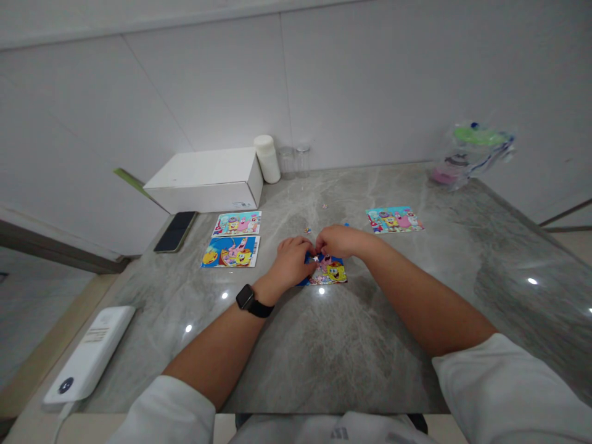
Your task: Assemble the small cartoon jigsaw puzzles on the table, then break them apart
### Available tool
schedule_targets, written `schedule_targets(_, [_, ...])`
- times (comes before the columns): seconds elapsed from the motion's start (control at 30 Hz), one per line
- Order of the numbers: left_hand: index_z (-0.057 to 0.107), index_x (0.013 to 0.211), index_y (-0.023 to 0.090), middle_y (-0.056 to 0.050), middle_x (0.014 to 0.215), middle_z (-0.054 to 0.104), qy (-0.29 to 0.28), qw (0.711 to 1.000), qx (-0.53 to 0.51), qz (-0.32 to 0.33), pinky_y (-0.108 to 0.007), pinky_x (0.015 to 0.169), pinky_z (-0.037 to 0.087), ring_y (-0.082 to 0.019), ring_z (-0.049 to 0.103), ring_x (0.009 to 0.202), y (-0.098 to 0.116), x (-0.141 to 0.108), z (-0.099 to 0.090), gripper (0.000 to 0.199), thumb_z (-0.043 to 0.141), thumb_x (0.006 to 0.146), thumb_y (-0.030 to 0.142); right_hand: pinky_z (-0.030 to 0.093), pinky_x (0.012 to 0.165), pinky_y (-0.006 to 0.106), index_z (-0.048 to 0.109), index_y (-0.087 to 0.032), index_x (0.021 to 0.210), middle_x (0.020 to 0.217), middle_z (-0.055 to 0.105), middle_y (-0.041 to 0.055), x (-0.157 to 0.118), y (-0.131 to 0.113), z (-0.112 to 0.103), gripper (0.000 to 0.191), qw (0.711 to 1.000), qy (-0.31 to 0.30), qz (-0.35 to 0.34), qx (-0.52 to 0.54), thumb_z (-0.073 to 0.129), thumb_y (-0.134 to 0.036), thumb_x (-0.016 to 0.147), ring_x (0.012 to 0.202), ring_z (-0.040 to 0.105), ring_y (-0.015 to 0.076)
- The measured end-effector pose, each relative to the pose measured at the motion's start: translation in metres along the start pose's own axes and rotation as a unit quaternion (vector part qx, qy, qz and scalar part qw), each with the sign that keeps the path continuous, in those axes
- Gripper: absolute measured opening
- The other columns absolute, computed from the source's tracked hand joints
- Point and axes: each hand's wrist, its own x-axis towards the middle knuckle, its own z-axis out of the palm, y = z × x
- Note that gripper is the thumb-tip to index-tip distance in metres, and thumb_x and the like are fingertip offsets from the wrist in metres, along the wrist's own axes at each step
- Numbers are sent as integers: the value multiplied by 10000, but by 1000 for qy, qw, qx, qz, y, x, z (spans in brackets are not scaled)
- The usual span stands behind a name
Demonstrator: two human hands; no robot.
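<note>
A small cartoon jigsaw puzzle (333,270) lies on the grey table, its upper left covered by my hands. My left hand (292,262) rests over its left side, fingers stretched out and thumb on the picture. At its upper edge, my right hand (340,240) has its fingertips pinched together and pointing down; whatever they grip is hidden. Just beyond the hands lie a small loose puzzle piece (308,230) and a blue piece (346,224), the latter partly behind my right hand. Another tiny piece (324,206) sits farther back.
Two picture cards, an upper one (237,224) and a lower one (230,252), lie left; a similar card (394,219) lies right. Around them are a phone (176,232), white box (203,179), white bottle (267,159), clear glasses (302,161), plastic bag (474,154) and white corded device (92,354).
</note>
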Motion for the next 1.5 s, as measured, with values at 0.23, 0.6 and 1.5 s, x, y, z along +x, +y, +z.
schedule_targets(0.23, [754, 1033, 242, -64, 1218, 718, -4, 1000, -2, -14, -491, 1116, 468, -305, 628, 1220, 4, 0, -3, 196, 796, 850, 300, 489, 822, 281, 828, -235, 1239, 1142, 827, 118, -9, -7, -5, 373, 1000, -8, -13, -26, 619, -224, 931, 1072, 754, 263])
schedule_targets(0.6, [748, 1026, 247, -60, 1198, 717, 8, 1000, -8, -17, -487, 1091, 486, -294, 638, 1192, 2, 0, 1, 193, 791, 840, 281, 477, 791, 300, 804, -181, 1271, 1189, 799, 168, -25, -19, -12, 384, 995, -45, -25, -85, 606, -197, 943, 1087, 744, 287])
schedule_targets(1.5, [775, 1042, 230, -89, 1241, 675, 9, 1000, 21, -16, -486, 1107, 473, -299, 613, 1216, 8, -5, -6, 217, 807, 853, 332, 483, 800, 304, 815, -244, 1255, 1168, 810, 133, -22, -15, -5, 370, 996, -28, -30, -75, 651, -257, 925, 1072, 751, 285])
